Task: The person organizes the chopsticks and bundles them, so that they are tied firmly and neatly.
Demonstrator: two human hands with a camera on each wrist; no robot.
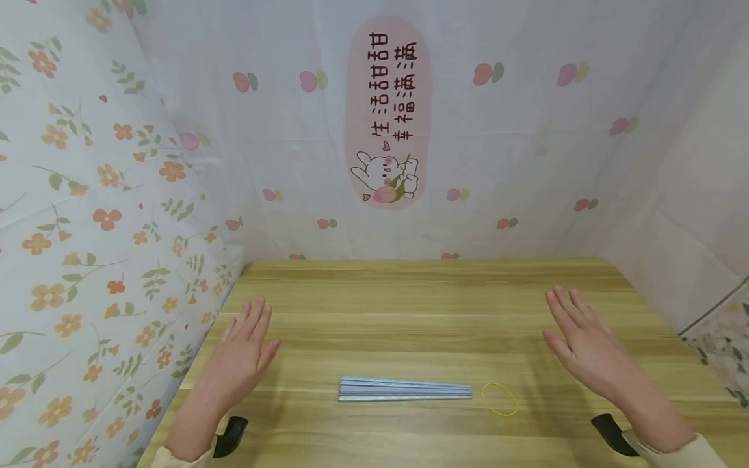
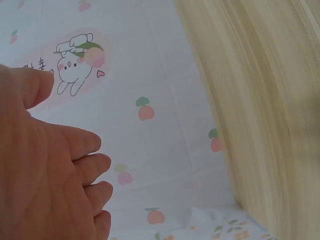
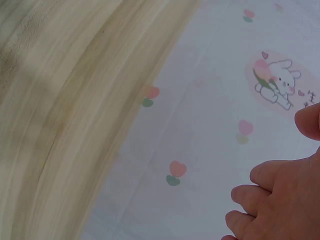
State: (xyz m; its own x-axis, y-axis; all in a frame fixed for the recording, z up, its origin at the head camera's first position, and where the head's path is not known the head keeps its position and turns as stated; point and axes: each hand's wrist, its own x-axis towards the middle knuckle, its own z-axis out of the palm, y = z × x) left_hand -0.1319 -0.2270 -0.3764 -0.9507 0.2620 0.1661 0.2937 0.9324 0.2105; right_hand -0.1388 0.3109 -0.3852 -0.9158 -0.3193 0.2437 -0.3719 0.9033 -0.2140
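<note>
A flat row of several thin, light-blue strips [image 1: 405, 389] lies on the wooden table, their ends closer together at the right than at the left. Just past their right end is a thin yellow rubber band [image 1: 500, 399], lying as a loose oval loop. To the left of the strips my left hand [image 1: 238, 354] is held over the table, fingers straight and nothing in it. My right hand [image 1: 591, 344] mirrors it on the far side of the rubber band, also with straight fingers and nothing held. Both wrist views show only the hands, the table and cloth.
The wood-grain table [image 1: 409, 312] ends at the back against a white cloth [image 1: 497, 162] with printed fruit, a rabbit and writing. A flowered cloth [image 1: 117, 247] hangs along the left side. Black bands [image 1: 231, 437] sit at both wrists.
</note>
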